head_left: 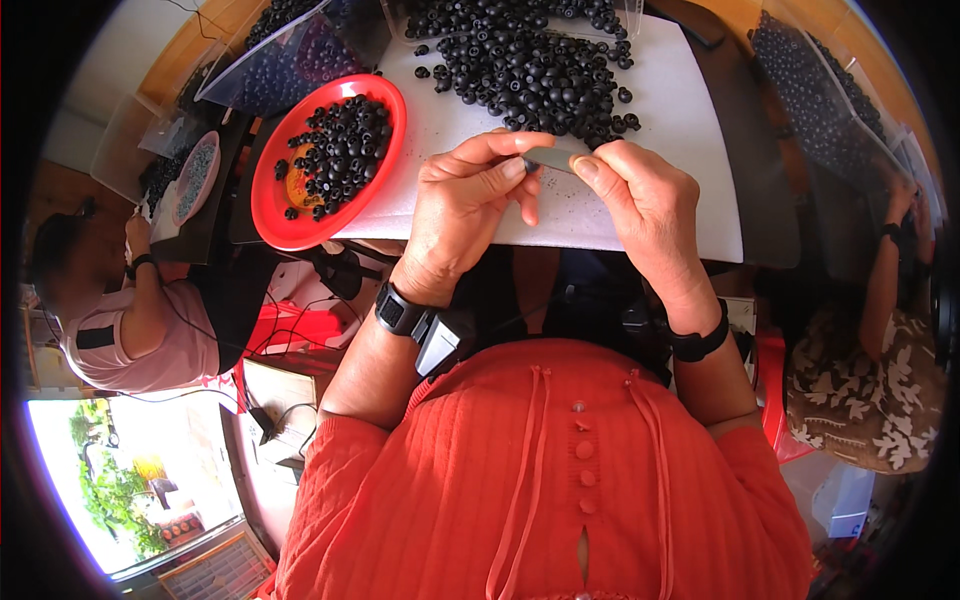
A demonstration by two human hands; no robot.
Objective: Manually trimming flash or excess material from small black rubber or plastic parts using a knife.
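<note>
I hold a small flat grey piece (553, 159) between both hands, just above the near part of the white sheet (690, 140). My left hand (470, 200) pinches one end between thumb and forefinger, its other fingers curled under; my right hand (645, 195) pinches the other end the same way. Just beyond my fingertips a heap of small black round parts (530, 70) spreads over the sheet. To the left a red plate (275, 205) holds more black parts, overlapping the sheet's edge. Clear plastic bags of dark parts (290, 55) lie behind the plate, and another bag (820, 90) stands at the far right. Other people work on either side.
</note>
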